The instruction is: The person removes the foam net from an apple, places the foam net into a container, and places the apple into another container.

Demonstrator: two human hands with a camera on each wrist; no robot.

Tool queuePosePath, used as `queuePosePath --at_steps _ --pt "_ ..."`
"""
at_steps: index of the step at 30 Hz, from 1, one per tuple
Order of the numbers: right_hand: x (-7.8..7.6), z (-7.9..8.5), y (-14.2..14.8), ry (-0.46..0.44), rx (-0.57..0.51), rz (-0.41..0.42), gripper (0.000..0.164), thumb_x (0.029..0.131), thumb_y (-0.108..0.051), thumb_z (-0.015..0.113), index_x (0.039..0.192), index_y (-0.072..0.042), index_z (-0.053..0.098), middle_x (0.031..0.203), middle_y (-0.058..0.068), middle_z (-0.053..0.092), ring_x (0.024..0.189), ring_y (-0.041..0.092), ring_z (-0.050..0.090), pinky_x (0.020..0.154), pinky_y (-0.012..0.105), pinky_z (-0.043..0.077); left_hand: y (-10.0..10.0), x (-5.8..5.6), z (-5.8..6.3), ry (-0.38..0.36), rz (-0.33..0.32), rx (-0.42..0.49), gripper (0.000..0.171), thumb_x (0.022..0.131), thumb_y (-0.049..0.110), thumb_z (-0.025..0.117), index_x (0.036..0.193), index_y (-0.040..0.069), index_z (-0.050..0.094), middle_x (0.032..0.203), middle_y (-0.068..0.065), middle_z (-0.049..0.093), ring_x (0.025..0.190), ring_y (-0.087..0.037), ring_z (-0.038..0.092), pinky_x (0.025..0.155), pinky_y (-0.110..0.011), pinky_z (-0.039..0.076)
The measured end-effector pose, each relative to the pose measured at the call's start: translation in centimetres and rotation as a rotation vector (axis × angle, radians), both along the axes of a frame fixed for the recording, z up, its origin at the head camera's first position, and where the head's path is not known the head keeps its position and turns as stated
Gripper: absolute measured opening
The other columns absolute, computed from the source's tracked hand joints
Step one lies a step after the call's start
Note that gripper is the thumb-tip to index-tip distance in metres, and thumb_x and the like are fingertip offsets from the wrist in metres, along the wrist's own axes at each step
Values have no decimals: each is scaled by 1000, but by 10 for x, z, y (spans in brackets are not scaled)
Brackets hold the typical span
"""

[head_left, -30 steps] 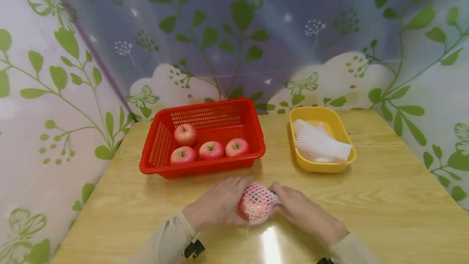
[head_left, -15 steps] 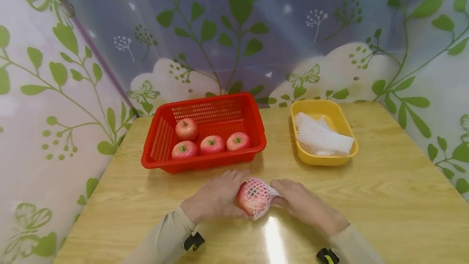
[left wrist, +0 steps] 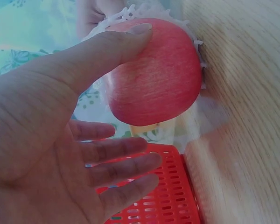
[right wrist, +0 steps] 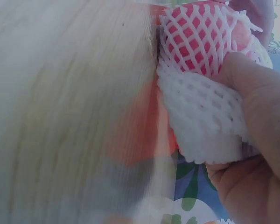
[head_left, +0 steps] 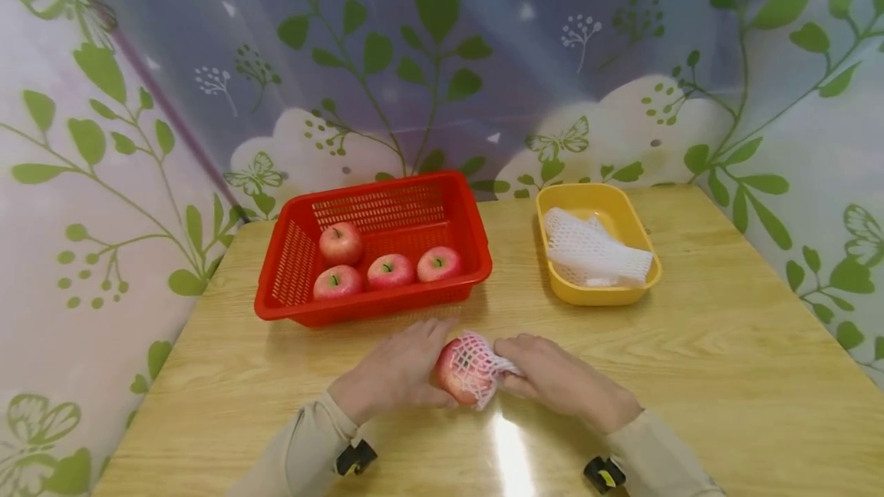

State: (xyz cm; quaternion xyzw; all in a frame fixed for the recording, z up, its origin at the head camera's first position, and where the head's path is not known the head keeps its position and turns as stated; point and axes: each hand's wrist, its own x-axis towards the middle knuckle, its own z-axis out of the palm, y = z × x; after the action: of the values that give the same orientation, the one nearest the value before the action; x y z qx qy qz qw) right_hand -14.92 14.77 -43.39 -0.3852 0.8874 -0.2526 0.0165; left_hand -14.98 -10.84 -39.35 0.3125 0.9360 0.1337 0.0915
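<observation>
An apple (head_left: 452, 376) stands on the table between my hands, partly inside a white foam net (head_left: 481, 366). In the left wrist view its side facing my left hand is bare red skin. My left hand (head_left: 391, 371) is beside it, thumb laid on the apple and the other fingers stretched out and spread. From the other side, my right hand (head_left: 555, 378) pinches the gathered loose end of the net between thumb and fingers. The right wrist view shows the net's mesh (right wrist: 198, 39) stretched over the apple and its bunched end under my thumb.
A red plastic basket (head_left: 387, 307) with several apples stands behind my left hand. At the back right, a yellow tray (head_left: 597, 296) holds more white foam nets (head_left: 594, 248). A leaf-patterned cloth backdrop (head_left: 387, 75) rises along the table's back and sides.
The net has shifted toward my right hand, baring more of the apple's left side. Both hands stay at the apple. The view has tilted and turned slightly.
</observation>
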Motion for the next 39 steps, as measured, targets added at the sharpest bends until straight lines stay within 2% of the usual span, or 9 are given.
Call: queuePosePath --at_steps 9,13,15,21,23,24,29,36,39 --pt "-1 4 -10 -19 36 -40 15 91 -22 65 88 -23 51 72 -14 45 69 4 45 63 22 40 -4 2 2 -5 10 -20 103 74 53 86 153 11 35 143 -7 53 133 -26 52 104 -49 50" --pt "-7 2 -11 43 9 -77 18 88 -20 64 82 -24 48 68 -15 43 63 3 42 60 21 39 -1 -7 2 30 -4 -32 101 75 51 86 153 10 36 145 -8 53 134 -26 52 108 -47 48" --pt "-6 -3 -13 68 -6 -93 19 87 -19 64 79 -24 47 66 -16 40 61 2 40 58 20 38 -1 -7 -1 33 -7 -40 100 75 51 86 152 9 38 146 -7 53 134 -25 52 110 -44 46" --pt "5 -8 -18 -22 12 -94 17 88 -20 63 79 -29 51 65 -18 39 60 0 40 56 19 37 -4 4 -8 -100 53 -41 95 72 57 85 149 20 43 145 3 53 127 -17 54 109 -46 47" --pt "0 -4 -19 20 12 -99 17 87 -19 63 78 -29 51 65 -18 39 59 0 39 56 19 36 -4 1 -4 -87 56 -23 95 72 56 85 148 20 43 144 4 54 126 -17 53 110 -46 47" --pt "-4 -1 -20 64 5 -98 18 86 -19 64 78 -28 51 64 -18 38 59 0 39 56 20 35 -4 -3 -1 -58 50 -18 95 73 55 85 149 19 42 145 3 53 127 -17 53 110 -46 46" --pt "-7 -1 -26 236 -21 -101 21 81 -18 66 73 -24 47 63 -17 34 56 1 35 52 19 33 -8 -3 2 10 14 8 96 75 46 87 151 12 39 147 -2 52 134 -21 51 113 -44 43" --pt "-3 -3 -24 308 -25 -138 24 75 -14 66 68 -23 44 59 -15 32 54 2 32 50 20 30 -6 0 -2 25 -15 49 87 78 40 87 148 12 43 140 -1 57 129 -20 54 112 -42 45" --pt "-2 -4 -23 329 -37 -137 25 74 -12 65 66 -23 43 58 -14 31 53 2 31 49 19 28 -5 0 -4 28 -19 40 87 79 41 86 148 11 43 137 -2 58 127 -20 55 111 -41 46"
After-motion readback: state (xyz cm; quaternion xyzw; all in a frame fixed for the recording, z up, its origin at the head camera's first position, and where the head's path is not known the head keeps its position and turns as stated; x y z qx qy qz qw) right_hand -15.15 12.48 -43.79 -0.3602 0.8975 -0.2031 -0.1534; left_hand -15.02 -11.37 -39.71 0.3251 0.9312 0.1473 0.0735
